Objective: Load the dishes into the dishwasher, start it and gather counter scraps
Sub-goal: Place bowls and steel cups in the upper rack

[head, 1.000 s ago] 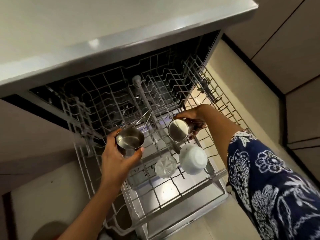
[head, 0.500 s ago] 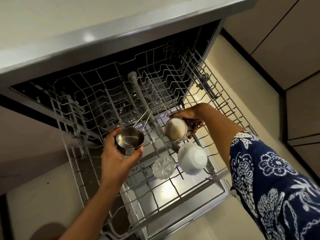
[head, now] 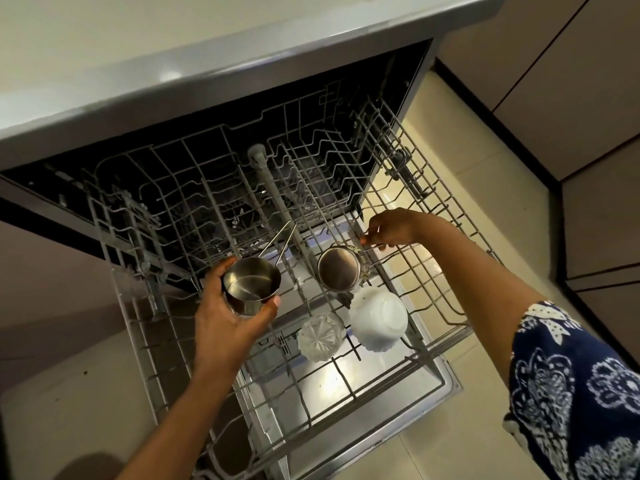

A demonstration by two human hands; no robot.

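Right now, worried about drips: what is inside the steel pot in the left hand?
The steel pot, gripped by the left hand, shows only bare metal inside, no food. Its near inner wall is hidden behind the rim.

Shiny metal is shown by pot [head: 251, 284] and cup [head: 337, 273]; the glass bowl [head: 320, 336] is ribbed, the white bowl [head: 379, 318] glossy, the rack [head: 136, 317] matt wire.

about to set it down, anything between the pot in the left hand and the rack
Nothing visible. The pot in the left hand is over bare rack wires; the glass bowl and the other pot are to its right.
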